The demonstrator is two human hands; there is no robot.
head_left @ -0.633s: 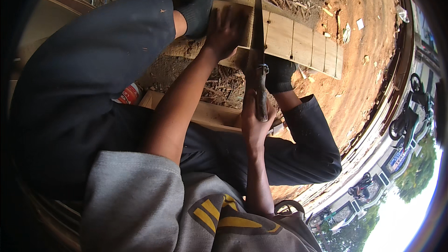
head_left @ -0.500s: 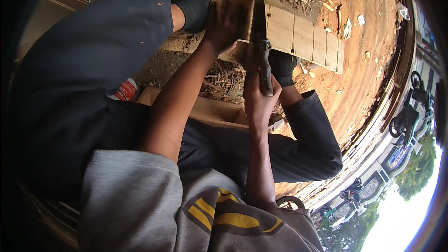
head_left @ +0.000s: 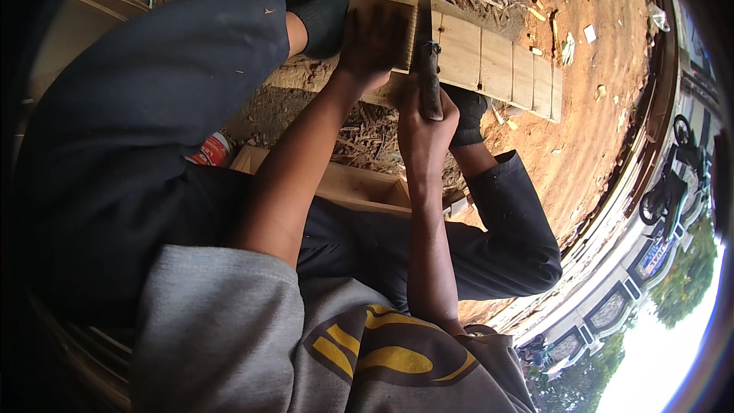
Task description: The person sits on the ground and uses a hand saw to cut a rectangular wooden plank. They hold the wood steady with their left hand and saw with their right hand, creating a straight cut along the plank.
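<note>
One saw, one plank, two hands.
Right hand (head_left: 423,126) fingers clench the handsaw (head_left: 425,38); left hand (head_left: 373,40) lies flat, fingers spread, on the pale, marked wooden plank (head_left: 497,61) beside the blade.

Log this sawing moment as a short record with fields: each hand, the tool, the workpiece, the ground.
left hand: pressed flat on the board, beside the blade
right hand: closed around the saw handle
handsaw: blade upright, set across the board
wooden board: pale, made of joined slats, lying on the ground
ground: reddish dirt with wood scraps and shavings
also there: a wooden box by the knees
</note>
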